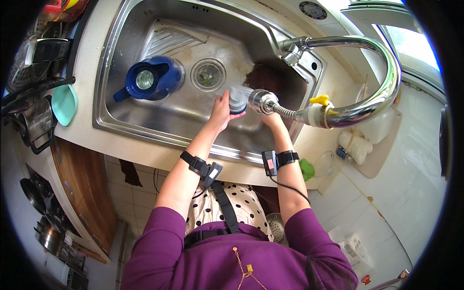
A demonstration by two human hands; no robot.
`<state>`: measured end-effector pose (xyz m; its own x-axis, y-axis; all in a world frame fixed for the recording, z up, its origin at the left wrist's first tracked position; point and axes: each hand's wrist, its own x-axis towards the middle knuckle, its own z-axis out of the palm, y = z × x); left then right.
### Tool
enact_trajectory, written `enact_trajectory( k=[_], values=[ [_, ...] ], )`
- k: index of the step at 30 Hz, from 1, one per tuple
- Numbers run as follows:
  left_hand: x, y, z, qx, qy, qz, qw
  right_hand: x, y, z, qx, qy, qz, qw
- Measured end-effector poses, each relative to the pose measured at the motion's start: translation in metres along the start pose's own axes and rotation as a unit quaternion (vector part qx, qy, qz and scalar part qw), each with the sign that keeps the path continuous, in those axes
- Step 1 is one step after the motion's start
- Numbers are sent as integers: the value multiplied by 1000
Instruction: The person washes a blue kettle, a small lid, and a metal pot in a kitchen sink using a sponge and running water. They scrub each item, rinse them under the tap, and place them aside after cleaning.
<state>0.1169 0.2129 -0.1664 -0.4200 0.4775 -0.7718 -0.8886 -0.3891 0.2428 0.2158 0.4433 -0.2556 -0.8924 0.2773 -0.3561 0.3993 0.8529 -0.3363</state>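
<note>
My left hand holds a round lid, translucent on top with a dark blue rim, over the sink. Water runs from the faucet's spray head onto it. Most of my right hand is hidden behind that spray head, so its fingers and anything in them cannot be made out. To the left, a blue plastic jug lies tilted in the stainless steel sink, its open mouth facing up. Between jug and lid is the drain strainer, with green scraps in it.
The chrome faucet arches over the right side, with a yellow lever near its hose. A teal scoop-like piece hangs beside the dish rack at left. On the right counter are a cutting board and a green cloth-like item.
</note>
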Motion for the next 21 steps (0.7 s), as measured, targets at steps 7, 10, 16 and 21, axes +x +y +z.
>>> enact_trajectory(
  k=[7, 10, 16, 21],
  values=[
    [11, -3, 5, 70, 18, 140, 987, -13, -138, -67, 395, 7, -99, 913],
    [2, -1, 7, 102, 29, 265, 958, -5, -175, -73, 345, 50, 17, 937],
    [-27, -7, 26, 403, 88, 458, 787, 10, -195, -64, 416, 149, 95, 892],
    [-27, 8, 19, 321, 99, 435, 835, 4, -203, -70, 675, 38, 94, 731]
  ],
)
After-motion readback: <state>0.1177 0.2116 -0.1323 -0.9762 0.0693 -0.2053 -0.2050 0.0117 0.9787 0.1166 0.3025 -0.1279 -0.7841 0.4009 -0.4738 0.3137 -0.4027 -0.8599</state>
